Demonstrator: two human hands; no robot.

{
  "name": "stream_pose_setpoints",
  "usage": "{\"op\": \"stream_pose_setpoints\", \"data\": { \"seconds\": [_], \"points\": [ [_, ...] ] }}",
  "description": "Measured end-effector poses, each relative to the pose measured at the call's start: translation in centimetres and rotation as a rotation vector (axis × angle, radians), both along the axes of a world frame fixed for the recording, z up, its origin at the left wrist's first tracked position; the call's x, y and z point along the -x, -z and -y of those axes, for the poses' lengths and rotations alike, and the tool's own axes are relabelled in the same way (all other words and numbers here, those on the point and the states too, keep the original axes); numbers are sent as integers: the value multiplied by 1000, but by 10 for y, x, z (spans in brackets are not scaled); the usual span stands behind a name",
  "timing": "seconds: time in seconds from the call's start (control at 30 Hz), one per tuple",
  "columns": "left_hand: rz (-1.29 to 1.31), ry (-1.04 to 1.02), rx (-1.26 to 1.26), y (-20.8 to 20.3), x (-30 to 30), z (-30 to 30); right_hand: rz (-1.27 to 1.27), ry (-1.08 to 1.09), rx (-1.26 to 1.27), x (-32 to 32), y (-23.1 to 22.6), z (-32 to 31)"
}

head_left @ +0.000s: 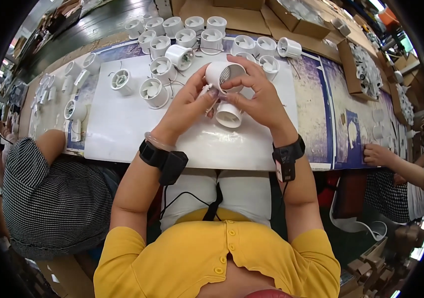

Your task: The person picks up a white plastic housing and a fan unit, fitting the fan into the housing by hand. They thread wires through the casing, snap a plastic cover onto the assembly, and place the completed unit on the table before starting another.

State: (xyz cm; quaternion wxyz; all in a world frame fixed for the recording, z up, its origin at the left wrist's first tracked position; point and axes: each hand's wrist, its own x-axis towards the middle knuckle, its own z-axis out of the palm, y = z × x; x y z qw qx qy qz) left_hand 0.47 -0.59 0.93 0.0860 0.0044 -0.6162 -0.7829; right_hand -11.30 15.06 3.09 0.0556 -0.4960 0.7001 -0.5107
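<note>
Over the white board [122,119], I hold a short white plastic fan housing [216,74] between both hands, tilted so its round opening shows a grille inside. My left hand [192,102] grips its left side, thumb pressed near the lower rim. My right hand [264,97] wraps the right side, with fingers bent at the opening and the thumb by the rim. Small white bits, perhaps wire or a connector, show between the thumbs; their kind is unclear. Just below my fingers is another white fan housing [228,118] with blades inside; whether I touch it is hidden.
Several white fan housings [161,67] with thin wires stand on the far side of the board. Cardboard boxes with white parts [363,69] lie at the right. A person in a checked garment [58,198] sits close at left; another person's hand [378,155] rests at right.
</note>
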Motion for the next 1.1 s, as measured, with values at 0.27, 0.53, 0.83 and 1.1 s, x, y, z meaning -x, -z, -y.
{"op": "stream_pose_setpoints", "data": {
  "seconds": [0.27, 0.53, 0.83, 1.1],
  "points": [
    [23, -2, -51, 4, -4, -4, -267, 13, 50, 2, 9, -4],
    [58, 19, -34, 0, -4, -3, -242, -37, 77, 4, 9, -1],
    [38, -21, -97, -4, -2, -7, -257, -39, 103, 8, 15, 0],
    [-23, -108, -30, 0, -2, -3, -180, 60, 129, 3, 6, 0]
  ]
}}
